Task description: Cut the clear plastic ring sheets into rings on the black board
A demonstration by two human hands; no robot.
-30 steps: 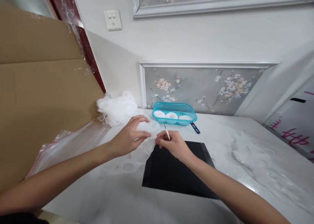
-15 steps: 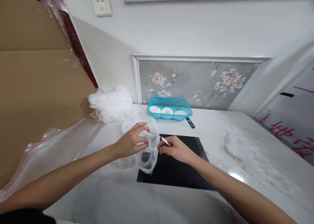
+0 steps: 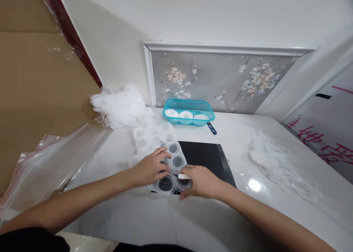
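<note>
A translucent white sheet of joined round rings (image 3: pixel 176 161) lies partly over a black mat (image 3: pixel 205 158). My left hand (image 3: pixel 151 167) rests on its left part, fingers curved and apart, the tips touching the rings. My right hand (image 3: pixel 200 182) is at the sheet's lower right corner, closed around a slim white pen-like tool (image 3: pixel 184 176). Only a short piece of that tool shows; its tip is hidden. The thumb of this hand reaches below the sheet's near edge.
A teal plastic basket (image 3: pixel 189 105) with white round pieces stands by the wall, a blue utility knife (image 3: pixel 211 128) beside it. White ring scraps (image 3: pixel 118 106) are heaped at the back left; clear film (image 3: pixel 278 162) lies right. Cardboard (image 3: pixel 41 90) and plastic bags (image 3: pixel 74 156) border the left.
The ring sheet, lifted and crumpled before, now lies flatter on the mat. My right hand has moved down to its near corner, and the tool has turned level. My left hand stays on the sheet.
</note>
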